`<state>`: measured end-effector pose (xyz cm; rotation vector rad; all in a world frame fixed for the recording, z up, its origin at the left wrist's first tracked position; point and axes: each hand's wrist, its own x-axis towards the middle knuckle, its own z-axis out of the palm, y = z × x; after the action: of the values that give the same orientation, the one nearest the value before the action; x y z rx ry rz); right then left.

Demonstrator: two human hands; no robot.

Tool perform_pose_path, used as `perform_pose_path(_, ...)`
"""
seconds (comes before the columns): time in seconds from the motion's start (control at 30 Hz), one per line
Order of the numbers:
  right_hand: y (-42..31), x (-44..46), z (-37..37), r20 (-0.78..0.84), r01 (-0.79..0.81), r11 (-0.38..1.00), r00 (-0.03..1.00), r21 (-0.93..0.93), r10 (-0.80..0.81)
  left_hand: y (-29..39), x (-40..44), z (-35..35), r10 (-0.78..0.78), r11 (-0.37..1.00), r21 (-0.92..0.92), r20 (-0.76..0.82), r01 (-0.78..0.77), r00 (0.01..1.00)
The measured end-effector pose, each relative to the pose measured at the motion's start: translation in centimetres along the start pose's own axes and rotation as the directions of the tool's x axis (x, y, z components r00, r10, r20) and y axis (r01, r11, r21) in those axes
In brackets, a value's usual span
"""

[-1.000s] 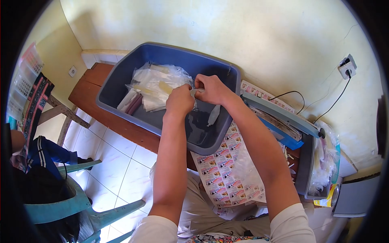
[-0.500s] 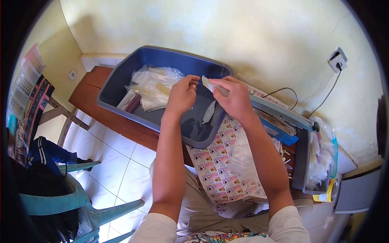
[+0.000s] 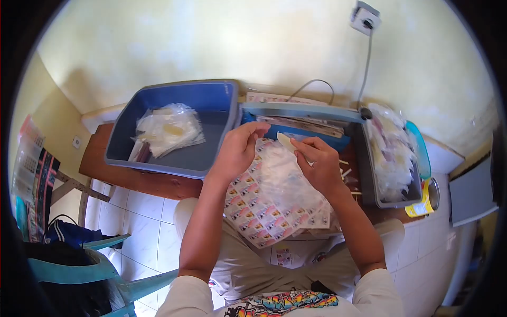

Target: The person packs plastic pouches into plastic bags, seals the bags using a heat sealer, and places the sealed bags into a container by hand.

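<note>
Pinches a pale packet (image 3: pixel 285 141) in the right grip (image 3: pixel 321 162) above the printed sheet (image 3: pixel 256 211); holds the left grip (image 3: pixel 237 150) loosely spread nearby.

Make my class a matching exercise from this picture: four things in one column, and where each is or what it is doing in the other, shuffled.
Things
1. Printed sheet
2. Yellow can
3. Wall socket
4. Right hand

Place or state
A. Has a black plug in it
B. Stands beside the grey tray
C. Pinches a small pale piece
D. Lies between the forearms

Pairs: 1-D, 2-B, 3-A, 4-C
</note>
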<state>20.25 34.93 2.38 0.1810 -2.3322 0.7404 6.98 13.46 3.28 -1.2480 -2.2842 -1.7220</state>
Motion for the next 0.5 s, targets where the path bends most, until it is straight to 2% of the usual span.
perform_pose_path(0.07,0.6,-2.6,-1.7,0.019,-0.048,0.999,0.999,-0.012,0.049,-0.2,-1.7,2.7,0.020,1.000,0.017,0.043,-0.021,0.999)
perform_pose_path(0.17,1.6,-6.2,-3.2,0.045,-0.123,0.992,0.991,-0.016,0.124,-0.7,-4.7,6.3,-0.005,0.985,0.167,0.216,-0.031,0.976)
perform_pose_path(0.2,1.9,-7.2,-3.5,0.051,-0.159,0.987,0.986,-0.018,0.160,-0.3,-5.5,7.2,-0.013,0.984,0.174,0.229,-0.028,0.973)
perform_pose_path(0.27,2.5,-8.7,-4.0,0.057,-0.179,0.984,0.982,0.001,0.179,0.4,-6.8,9.4,-0.084,0.976,0.217,0.291,0.020,0.953)
perform_pose_path(0.33,2.9,-9.6,-4.5,0.067,-0.192,0.981,0.979,0.015,0.190,0.2,-7.7,11.3,-0.110,0.965,0.260,0.307,0.028,0.945)
perform_pose_path(0.4,3.0,-10.1,-5.1,0.074,-0.197,0.980,0.978,0.016,0.195,0.2,-8.2,12.4,-0.040,0.930,0.358,0.334,-0.087,0.942)
perform_pose_path(0.5,3.3,-11.4,-5.7,0.069,-0.241,0.970,0.969,0.033,0.238,-0.3,-7.9,13.1,-0.031,0.933,0.348,0.322,-0.088,0.946)
